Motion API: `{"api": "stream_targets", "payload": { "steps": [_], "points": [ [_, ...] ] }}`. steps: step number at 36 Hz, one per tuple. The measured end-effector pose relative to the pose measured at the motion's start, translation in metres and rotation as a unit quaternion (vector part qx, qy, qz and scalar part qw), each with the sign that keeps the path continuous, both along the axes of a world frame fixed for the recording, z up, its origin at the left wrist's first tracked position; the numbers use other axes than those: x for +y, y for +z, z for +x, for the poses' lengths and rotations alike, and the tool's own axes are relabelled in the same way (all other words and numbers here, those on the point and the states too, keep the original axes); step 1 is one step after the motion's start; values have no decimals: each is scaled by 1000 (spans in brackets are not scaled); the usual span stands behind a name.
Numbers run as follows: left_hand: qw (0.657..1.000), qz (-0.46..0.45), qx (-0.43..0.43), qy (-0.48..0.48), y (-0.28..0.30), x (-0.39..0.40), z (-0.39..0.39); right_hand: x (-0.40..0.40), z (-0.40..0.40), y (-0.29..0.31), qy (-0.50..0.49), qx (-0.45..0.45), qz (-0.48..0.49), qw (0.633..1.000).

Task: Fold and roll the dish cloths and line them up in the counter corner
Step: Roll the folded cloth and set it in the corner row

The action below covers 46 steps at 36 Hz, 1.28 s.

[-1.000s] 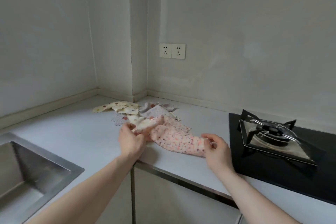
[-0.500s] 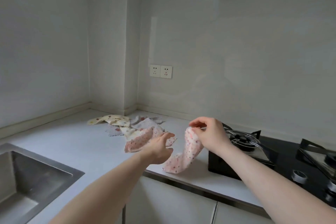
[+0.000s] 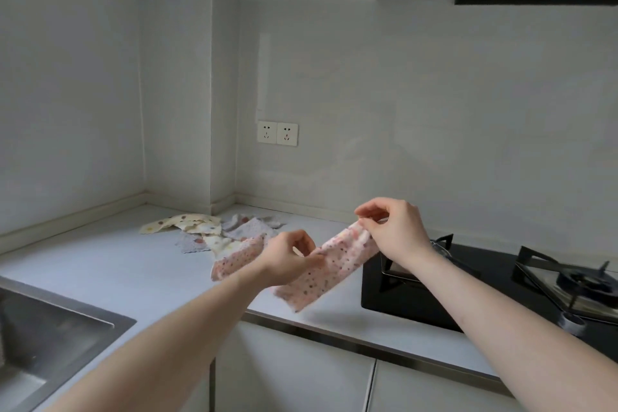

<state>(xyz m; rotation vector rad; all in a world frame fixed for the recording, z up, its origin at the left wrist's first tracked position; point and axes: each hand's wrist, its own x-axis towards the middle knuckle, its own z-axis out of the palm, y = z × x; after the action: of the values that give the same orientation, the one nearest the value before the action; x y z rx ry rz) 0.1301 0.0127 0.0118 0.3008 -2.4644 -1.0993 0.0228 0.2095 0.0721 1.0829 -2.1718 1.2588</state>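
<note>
Head view: at the middle of the frame both hands hold one pink dotted cloth (image 3: 329,266) in the air above the front edge of the bench (image 3: 110,264). The right hand (image 3: 399,232), right of centre, has its grip closed on the cloth's upper end, thumb and fingers pinching a corner. The left hand (image 3: 289,257), just below and left of it, has its grip closed on the cloth partway along, so the length between them slopes down to the left and a loose tail hangs past the left hand. Holding it by two points off the bench looks like a way to pull it straight and find its edges before laying it down to fold.

The other cloths (image 3: 214,231) lie in a loose, flat heap left of centre, close to the bench corner under the wall sockets (image 3: 277,133); a second pink piece (image 3: 234,259) lies at the heap's near edge, partly behind the left wrist. None looks folded or rolled, so the task seems at its start. The sink (image 3: 50,338) sits at lower left and the hob (image 3: 501,284) at right, just beside the held cloth; I would judge it best laid on the bare bench between them.
</note>
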Motion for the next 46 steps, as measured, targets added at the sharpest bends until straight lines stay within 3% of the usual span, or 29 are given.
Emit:
{"api": "stream_targets", "payload": {
  "steps": [4,14,19,24,28,31,40,46],
  "points": [
    [999,-17,-28,-9,13,-5,8,7,1,5,10,-29,-31,999],
    [997,-76,-2,-25,28,2,8,21,-5,18,23,-68,-51,996],
    [999,-34,-14,-35,31,12,4,25,0,23,100,-133,-88,982],
    [990,105,-4,-91,35,29,1,26,4,26,147,-146,-98,973],
    [983,108,-63,-131,40,43,-2,26,5,29,168,-139,-103,970],
    [983,88,-80,-138,39,51,-5,27,4,30,166,-138,-101,971],
    [997,41,1,-67,43,43,-2,35,-9,21,78,-171,-95,977],
    [993,-97,42,-59,52,35,6,35,-11,11,150,-291,56,943]
  ]
}}
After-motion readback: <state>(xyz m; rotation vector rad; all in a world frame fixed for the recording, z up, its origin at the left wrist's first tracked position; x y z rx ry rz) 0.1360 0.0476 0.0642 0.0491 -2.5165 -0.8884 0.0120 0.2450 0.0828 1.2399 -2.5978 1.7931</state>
